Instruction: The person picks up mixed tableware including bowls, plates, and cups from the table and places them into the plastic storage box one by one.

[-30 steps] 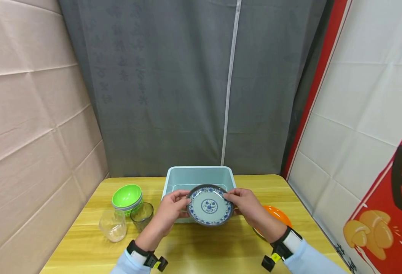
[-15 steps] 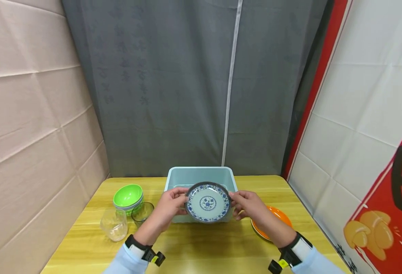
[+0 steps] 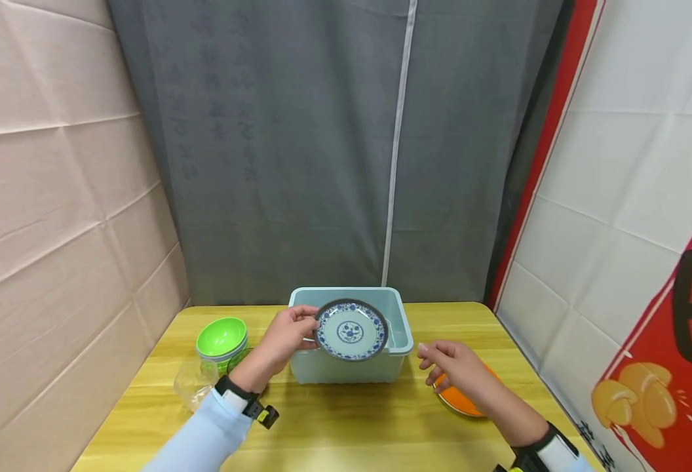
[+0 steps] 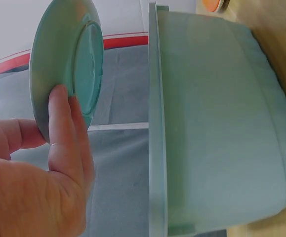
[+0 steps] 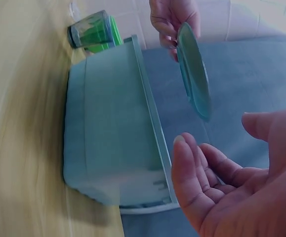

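While the left hand (image 3: 284, 336) alone holds the plate (image 3: 350, 331), the relation that counts is that between plate and tub (image 3: 346, 375): the plate hangs above the tub's near rim, tilted so that its patterned face turns back toward the person. It lies to the right of the left fingers, which pinch it at its left edge, the thumb apart from the others and the plate clamped between. Being round, it has no long axis, so its tilt matters more than its heading. Well apart from it, the right hand (image 3: 453, 364) hovers to the right of the tub, near the orange dish (image 3: 461, 401), its thumb and fingers apart with nothing between them; the left is plainly the nearer hand. Because plate and tub overlap in the head view, contact is hard to judge there, but both wrist views show a gap between plate and rim. The left wrist view also gives the plain underside with its foot ring, where the fingertips rest. The right wrist view shows the plate nearly edge-on, and a dark glass (image 5: 91, 32) on the table (image 3: 334, 432) by the green bowl (image 3: 221, 336), mostly hidden by the left forearm in the head view.
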Action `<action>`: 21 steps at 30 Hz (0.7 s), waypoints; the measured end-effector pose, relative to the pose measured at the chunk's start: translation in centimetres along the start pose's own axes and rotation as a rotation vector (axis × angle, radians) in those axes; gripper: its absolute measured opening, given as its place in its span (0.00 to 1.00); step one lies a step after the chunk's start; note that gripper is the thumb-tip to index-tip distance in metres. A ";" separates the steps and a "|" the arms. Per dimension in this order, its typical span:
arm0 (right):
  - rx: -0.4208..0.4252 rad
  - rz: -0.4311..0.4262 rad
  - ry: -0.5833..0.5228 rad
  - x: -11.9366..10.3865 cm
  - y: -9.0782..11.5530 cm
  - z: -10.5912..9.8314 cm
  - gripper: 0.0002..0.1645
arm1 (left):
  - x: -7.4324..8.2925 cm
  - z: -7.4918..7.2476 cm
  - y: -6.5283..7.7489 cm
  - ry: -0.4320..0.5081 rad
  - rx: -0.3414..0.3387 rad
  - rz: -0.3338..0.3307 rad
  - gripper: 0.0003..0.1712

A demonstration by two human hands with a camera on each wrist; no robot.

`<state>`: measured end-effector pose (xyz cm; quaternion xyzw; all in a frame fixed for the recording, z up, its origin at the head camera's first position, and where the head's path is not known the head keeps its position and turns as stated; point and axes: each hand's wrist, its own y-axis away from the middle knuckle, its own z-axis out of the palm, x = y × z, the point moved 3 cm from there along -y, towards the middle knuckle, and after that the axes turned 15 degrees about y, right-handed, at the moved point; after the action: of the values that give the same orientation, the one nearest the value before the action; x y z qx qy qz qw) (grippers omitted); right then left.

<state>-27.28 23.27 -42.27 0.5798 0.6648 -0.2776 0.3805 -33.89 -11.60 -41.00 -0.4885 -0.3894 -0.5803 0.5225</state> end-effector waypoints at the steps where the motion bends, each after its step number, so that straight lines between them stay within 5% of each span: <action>1: -0.004 -0.002 0.004 0.2 0.1 -0.2 0.27 | 0.1 -0.2 -0.3 -0.013 0.006 -0.001 0.21; 11: -0.010 0.028 0.020 1.5 0.9 -1.5 0.27 | 0.6 -0.7 -3.8 -0.091 0.023 -0.031 0.22; 21: -0.021 0.032 0.027 2.1 1.1 -1.8 0.26 | -0.7 0.2 -7.2 -0.195 0.010 -0.107 0.20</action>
<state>-26.62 26.13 -42.94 0.5900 0.6635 -0.2565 0.3819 -40.94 -10.19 -41.26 -0.5186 -0.4670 -0.5550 0.4527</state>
